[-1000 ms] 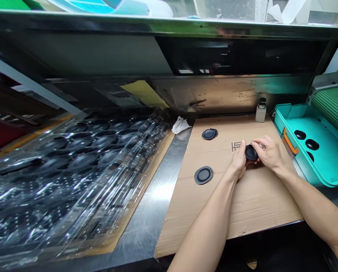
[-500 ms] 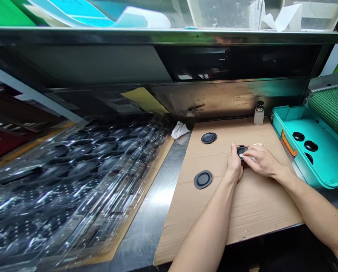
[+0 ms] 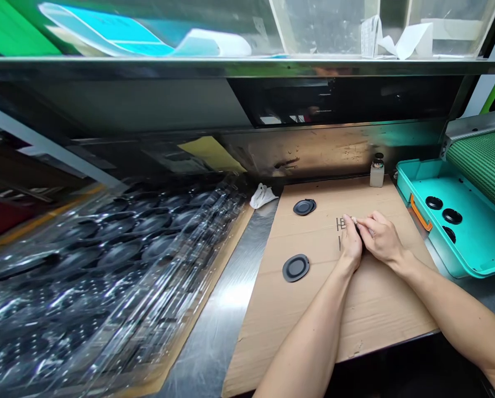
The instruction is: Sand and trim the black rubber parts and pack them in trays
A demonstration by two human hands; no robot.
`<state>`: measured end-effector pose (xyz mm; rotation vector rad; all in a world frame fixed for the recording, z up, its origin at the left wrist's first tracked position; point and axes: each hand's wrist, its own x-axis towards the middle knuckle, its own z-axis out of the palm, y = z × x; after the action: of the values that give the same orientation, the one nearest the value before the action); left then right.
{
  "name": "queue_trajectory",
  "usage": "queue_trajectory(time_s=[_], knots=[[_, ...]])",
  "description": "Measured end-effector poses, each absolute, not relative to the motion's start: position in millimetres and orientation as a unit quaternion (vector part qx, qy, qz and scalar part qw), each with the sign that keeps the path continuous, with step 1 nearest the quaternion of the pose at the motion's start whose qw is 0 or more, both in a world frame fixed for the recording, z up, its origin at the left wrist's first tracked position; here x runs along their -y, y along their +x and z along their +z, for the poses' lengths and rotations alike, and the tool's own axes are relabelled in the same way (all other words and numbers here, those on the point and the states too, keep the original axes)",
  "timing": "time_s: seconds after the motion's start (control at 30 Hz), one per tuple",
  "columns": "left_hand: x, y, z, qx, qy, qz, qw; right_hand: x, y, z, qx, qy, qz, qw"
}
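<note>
My left hand (image 3: 351,243) is closed round a black round part (image 3: 360,234), which is turned edge-on and mostly hidden between the palms. My right hand (image 3: 379,237) is pinched at the top edge of that part, with a small white bit (image 3: 354,220) at its fingertips. Both hands are above a cardboard sheet (image 3: 268,326). To their left lie two flat black pieces, an oval one (image 3: 296,268) nearer me and a round one (image 3: 304,207) farther back.
A turquoise tray (image 3: 458,260) with several black rings is at the right, beside a green mesh belt (image 3: 485,160). A small bottle (image 3: 377,171) stands at the back. Clear plastic trays (image 3: 119,249) of black parts fill the left. A white cloth (image 3: 263,195) lies between.
The black part has been tilted from face-up to edge-on in my hands. Printed marks on the cardboard now show beside my left hand. The view has shifted slightly.
</note>
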<state>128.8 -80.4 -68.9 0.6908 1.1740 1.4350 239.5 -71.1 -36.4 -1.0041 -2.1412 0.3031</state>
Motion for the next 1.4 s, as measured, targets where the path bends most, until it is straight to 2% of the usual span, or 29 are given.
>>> queue_trajectory(time_s=[0.13, 0.27, 0.4, 0.47, 0.6, 0.8, 0.9, 1.0, 1.13, 1.3, 1.4], knots=[[83, 131, -70, -0.542, 0.344, 0.625, 0.444, 78, 238, -32, 0.836, -0.455, 0.056, 0.302], [80, 127, -69, -0.508, 0.318, 0.64, 0.48, 79, 244, -25, 0.859, -0.464, 0.05, 0.211], [73, 111, -62, -0.47, 0.24, 0.672, 0.519, 68, 259, -15, 0.803, -0.588, -0.003, 0.092], [72, 104, -59, -0.452, 0.21, 0.69, 0.525, 64, 265, -10, 0.779, -0.622, -0.041, 0.066], [75, 99, -53, -0.406, 0.188, 0.696, 0.562, 66, 261, -12, 0.787, -0.607, -0.067, 0.094], [75, 100, -51, -0.351, 0.173, 0.706, 0.59, 65, 246, -32, 0.817, -0.572, -0.022, 0.072], [73, 100, -52, -0.336, 0.156, 0.716, 0.591, 59, 249, -32, 0.808, -0.574, 0.006, 0.131], [72, 104, -54, -0.329, 0.138, 0.705, 0.614, 68, 245, -31, 0.839, -0.511, 0.028, 0.184], [73, 106, -57, -0.304, 0.139, 0.646, 0.686, 89, 225, -33, 0.888, -0.433, -0.001, 0.156], [70, 103, -62, -0.328, 0.138, 0.663, 0.659, 85, 223, -32, 0.847, -0.52, -0.041, 0.103], [68, 102, -63, -0.332, 0.134, 0.642, 0.678, 82, 227, -33, 0.876, -0.471, -0.041, 0.097]])
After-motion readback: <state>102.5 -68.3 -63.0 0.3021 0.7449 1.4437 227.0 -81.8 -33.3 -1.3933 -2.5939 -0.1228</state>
